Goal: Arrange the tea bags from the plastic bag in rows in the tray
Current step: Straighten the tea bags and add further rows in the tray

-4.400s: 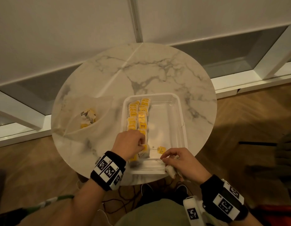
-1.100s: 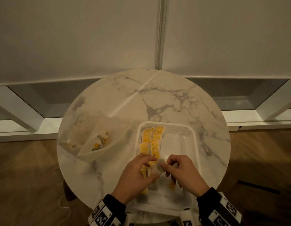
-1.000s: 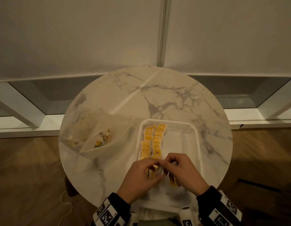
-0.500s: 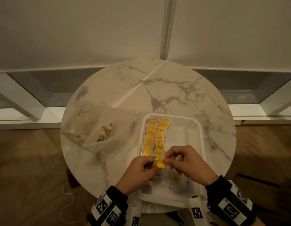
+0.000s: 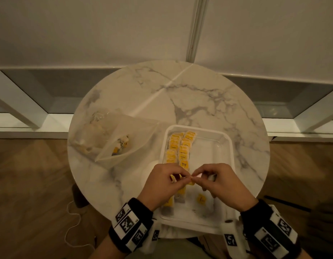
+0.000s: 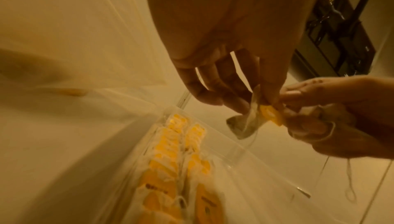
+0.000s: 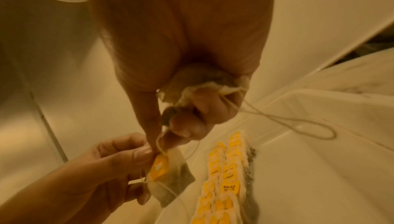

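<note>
Left hand: The left hand [image 5: 162,182] pinches one tea bag [image 7: 170,177] by its top, thumb on the yellow tag [image 7: 158,167].
Right hand: The right hand [image 5: 216,181] has its fingers curled round a small bunch of bags [image 7: 198,82], and its fingertips [image 7: 152,141] pinch the string of the left hand's bag.
Where the bag is: It hangs in the air between the two hands, over the near end of the tray [image 5: 229,144].
Rows: Two rows [image 5: 180,148] of bags lie along the left side of the tray, tags up. The right side looks bare, but for one loose tag [image 5: 201,199] near the front.
Plastic bag: It [image 5: 124,141] lies on the table [image 5: 199,90] to the left of the tray, with a few bags inside.
Step in hand: It looks like the person is pulling one bag free from the bunch.
How to do it well: Pull slowly, so the thin string does not snap or tug the tag off. Keep the bunch held tight so no other bag drops.
Strings: Loose loops [image 7: 309,125] hang from the right hand. They could catch on the rows, so lift them clear first.
Next: Lay the bag flat, tag up, in line with the others. Tuck the string under so it does not cross a row.
</note>
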Motion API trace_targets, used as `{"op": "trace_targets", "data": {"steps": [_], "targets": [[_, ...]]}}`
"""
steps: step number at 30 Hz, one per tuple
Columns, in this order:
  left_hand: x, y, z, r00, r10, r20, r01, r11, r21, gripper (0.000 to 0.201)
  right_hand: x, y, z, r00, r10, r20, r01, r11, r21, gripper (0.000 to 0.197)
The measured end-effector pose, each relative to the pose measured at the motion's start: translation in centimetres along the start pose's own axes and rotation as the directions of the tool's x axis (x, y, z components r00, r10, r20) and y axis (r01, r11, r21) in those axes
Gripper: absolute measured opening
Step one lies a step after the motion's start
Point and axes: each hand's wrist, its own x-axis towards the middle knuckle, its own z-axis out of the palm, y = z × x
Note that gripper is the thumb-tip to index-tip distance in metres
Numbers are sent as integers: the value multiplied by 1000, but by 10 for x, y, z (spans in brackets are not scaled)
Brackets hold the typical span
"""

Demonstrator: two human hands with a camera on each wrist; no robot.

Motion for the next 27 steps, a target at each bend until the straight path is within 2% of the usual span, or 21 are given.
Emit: {"op": "trace_targets", "data": {"steps": [3, 5, 11, 15, 16, 19, 23, 27], "targets": [[3, 6, -2, 998, -61, 20, 63, 990, -123, 5, -4, 5, 1, 991, 41, 131, -52, 995, 85, 24], [5, 9, -3, 995, -93, 29, 96, 982, -160, 9, -7, 10, 4, 982, 33, 184, -51, 994, 94, 15], [8, 10, -2, 989, -97, 110, 112, 984, -136, 5, -14, 19, 10, 987, 69, 142, -87, 989, 122, 15], [9, 9, -4, 975, -114, 193, 117, 993, -7, 6, -17, 27, 14, 976, 123, 177, -139, 987, 84, 9], [8, 8, -4, 964, -129, 232, 123, 992, 43, 6, -19, 28, 14, 973, 138, 185, -154, 986, 72, 8], [4, 1, -4, 909, -186, 374, 126, 976, 178, 6, -22, 37, 12, 968, 192, 161, -203, 978, 54, 26], [-1, -3, 2, 826, -205, 525, 41, 951, 307, 6, -25, 46, 10, 968, 208, 143, -223, 970, 98, 16], [3, -7, 9, 788, -253, 561, 1, 912, 410, 6, -29, 56, 14, 963, 222, 150, -240, 964, 112, 14]]}}
